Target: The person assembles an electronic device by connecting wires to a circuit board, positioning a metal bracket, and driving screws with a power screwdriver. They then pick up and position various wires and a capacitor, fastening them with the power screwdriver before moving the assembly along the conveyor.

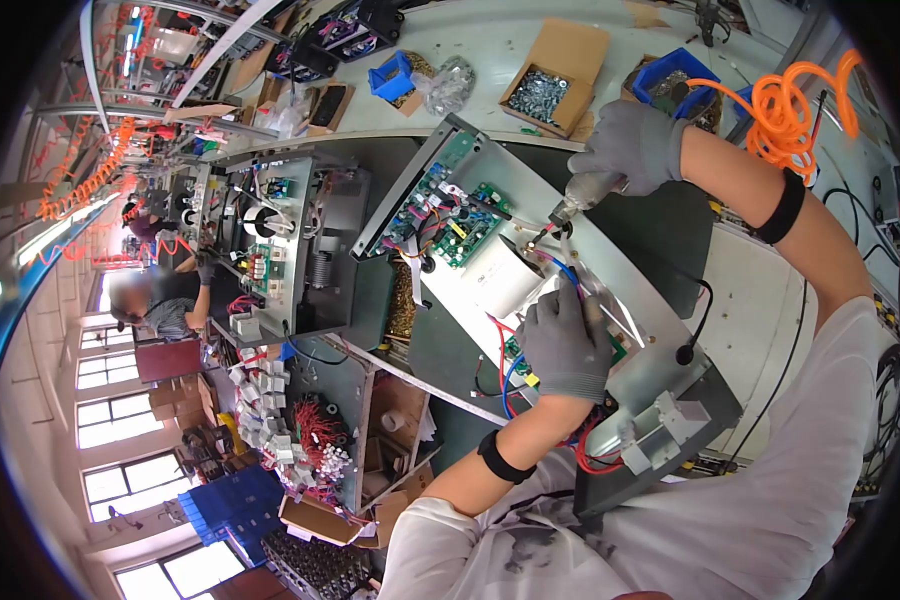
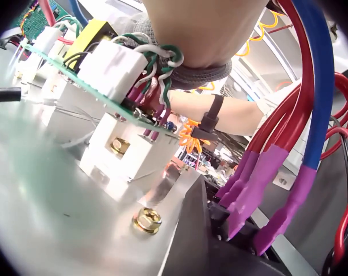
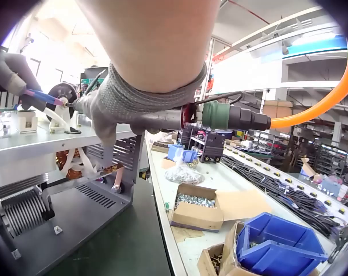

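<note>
My right hand, in a grey glove, grips an air screwdriver whose tip points at the end of a white cylindrical capacitor. In the right wrist view the tool's rear end leads to an orange hose. Also gloved, my left hand lies over the open metal chassis; its fingers hold a blue wire close to the tool's tip. The right wrist view shows the left fingers at that wire's purple sleeve. The left wrist view hides most of the left hand.
Green circuit boards fill the chassis's far part. A second chassis stands to the left. On the back bench are a carton of screws and blue bins. An orange coiled hose hangs right. Another person works at far left.
</note>
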Demonstrator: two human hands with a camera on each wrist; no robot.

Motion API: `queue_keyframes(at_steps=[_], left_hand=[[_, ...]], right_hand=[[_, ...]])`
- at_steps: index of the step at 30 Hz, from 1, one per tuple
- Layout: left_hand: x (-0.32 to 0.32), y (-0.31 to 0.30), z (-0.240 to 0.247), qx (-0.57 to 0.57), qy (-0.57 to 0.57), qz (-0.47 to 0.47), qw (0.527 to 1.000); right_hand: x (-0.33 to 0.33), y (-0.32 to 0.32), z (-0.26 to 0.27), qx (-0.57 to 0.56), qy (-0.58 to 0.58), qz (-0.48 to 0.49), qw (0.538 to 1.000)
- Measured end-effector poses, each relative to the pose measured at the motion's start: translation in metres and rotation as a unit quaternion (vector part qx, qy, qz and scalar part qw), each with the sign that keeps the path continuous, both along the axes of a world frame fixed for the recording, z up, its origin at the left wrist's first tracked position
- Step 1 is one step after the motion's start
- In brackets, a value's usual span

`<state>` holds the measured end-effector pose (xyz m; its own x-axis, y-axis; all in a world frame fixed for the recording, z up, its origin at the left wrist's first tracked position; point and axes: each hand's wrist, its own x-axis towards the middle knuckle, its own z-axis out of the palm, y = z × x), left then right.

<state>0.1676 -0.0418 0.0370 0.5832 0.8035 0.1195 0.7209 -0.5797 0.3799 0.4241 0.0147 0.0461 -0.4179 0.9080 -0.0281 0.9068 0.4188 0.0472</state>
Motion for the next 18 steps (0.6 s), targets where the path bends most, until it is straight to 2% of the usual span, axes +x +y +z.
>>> queue_keyframes(at_steps=[6, 9, 11, 15, 17, 18], left_hand=[[0.001, -0.002, -0.002, 0.025, -0.016, 0.000, 1.000], [-0.001, -0.001, -0.004, 0.016, -0.014, -0.001, 1.000], [-0.001, -0.002, -0.003, 0.015, -0.016, -0.002, 1.000], [-0.005, 0.001, -0.002, 0.021, -0.016, -0.005, 1.000], [-0.011, 0.005, 0.000, -0.062, -0.047, -0.005, 0.997], [-0.014, 0.007, 0.001, -0.057, -0.050, 0.001, 0.997]], right_hand=[[0.000, 0.008, -0.012, 0.008, 0.008, 0.014, 1.000], [-0.002, 0.008, -0.014, -0.021, 0.005, -0.009, 1.000], [-0.003, 0.006, -0.010, -0.008, 0.042, -0.006, 0.999], [-0.012, -0.003, 0.001, -0.027, 0.021, -0.033, 0.999], [-0.011, -0.010, 0.000, -0.035, 0.008, -0.063, 0.997], [-0.011, -0.013, -0.001, -0.030, 0.005, -0.057, 0.998]])
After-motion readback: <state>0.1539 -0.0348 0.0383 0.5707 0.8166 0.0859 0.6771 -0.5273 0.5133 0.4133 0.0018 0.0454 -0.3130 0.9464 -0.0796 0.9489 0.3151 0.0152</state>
